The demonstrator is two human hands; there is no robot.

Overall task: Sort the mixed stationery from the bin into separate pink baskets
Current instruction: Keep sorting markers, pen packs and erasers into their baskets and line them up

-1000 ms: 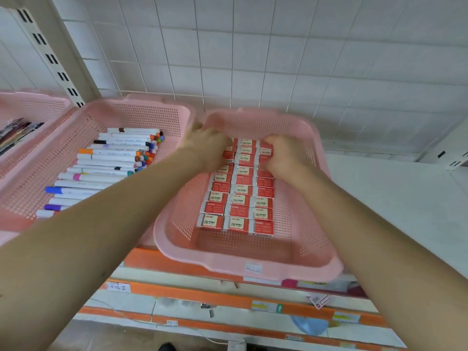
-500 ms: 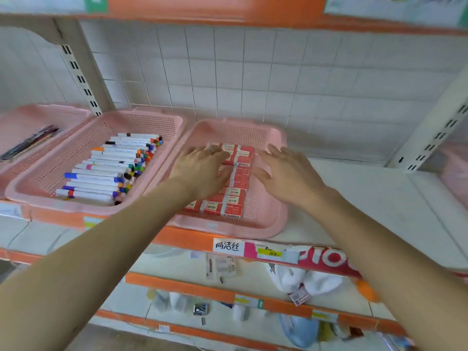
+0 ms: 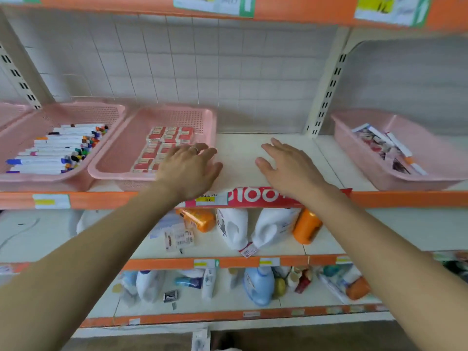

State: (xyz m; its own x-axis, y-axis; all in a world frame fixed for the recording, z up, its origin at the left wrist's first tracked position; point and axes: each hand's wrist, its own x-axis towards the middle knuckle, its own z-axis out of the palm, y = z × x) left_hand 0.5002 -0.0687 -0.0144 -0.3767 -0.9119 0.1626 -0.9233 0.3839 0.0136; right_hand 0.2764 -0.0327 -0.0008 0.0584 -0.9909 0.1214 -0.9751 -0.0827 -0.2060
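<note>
While both arms reach in from the lower corners of the frame, neither hand holds anything. The left hand (image 3: pixel 188 168), a ring on one finger, has its fingers straight and spread over the front right corner of the middle pink basket (image 3: pixel 119 155); contact with the rim cannot be told. The right hand (image 3: pixel 291 168) is likewise flat, fingers wide, over the bare white shelf (image 3: pixel 240 148) at frame centre.

The middle basket, perforated plastic with rounded corners, holds small rectangular red-and-white boxes (image 3: pixel 169 138) in tidy rows. Just beside it at centre left, a matching basket (image 3: pixel 83 114) holds cylindrical white-barrelled markers (image 3: pixel 58 150) with coloured caps, laid parallel. At the right edge, well apart, a third pink basket (image 3: pixel 438 158) holds jumbled flat packets (image 3: pixel 385 148), too blurred to identify. White and orange plastic bottles (image 3: pixel 234 226) sit on the shelf below.
</note>
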